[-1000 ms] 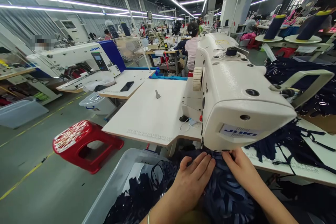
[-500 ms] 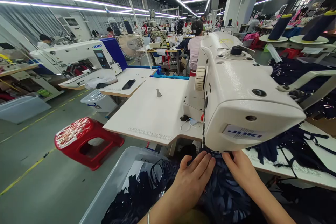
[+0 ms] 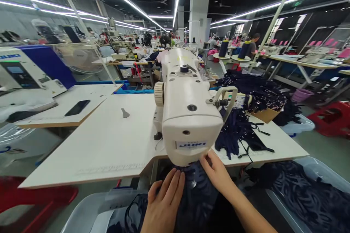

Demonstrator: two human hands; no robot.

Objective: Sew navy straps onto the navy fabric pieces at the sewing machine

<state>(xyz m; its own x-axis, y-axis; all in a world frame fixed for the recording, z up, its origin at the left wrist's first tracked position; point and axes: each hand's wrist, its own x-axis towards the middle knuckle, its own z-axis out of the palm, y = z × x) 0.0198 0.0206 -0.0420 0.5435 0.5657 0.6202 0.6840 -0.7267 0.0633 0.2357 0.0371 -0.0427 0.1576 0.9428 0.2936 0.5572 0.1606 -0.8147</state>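
Dark navy patterned fabric [image 3: 195, 193] lies under the head of a white JUKI sewing machine [image 3: 191, 127] and drapes toward me. My left hand [image 3: 165, 198] rests on the fabric's left side, its fingers stretched out and the thumb apart. On the other side my right hand [image 3: 216, 171] pinches the fabric between thumb and fingers, close beneath the machine's head. The needle and presser foot are hidden behind the machine's head.
A white table [image 3: 109, 142] carries a small metal piece [image 3: 125, 113]. Navy straps [image 3: 235, 131] are heaped right of the machine. Clear bins stand low at both sides, the right bin [image 3: 290, 211] holding navy fabric. A phone [image 3: 78, 107] lies on the left table.
My view has swung to the right, so the machine appears nearer the middle and the right bin shows. Both hands stay at the fabric by the machine's head.
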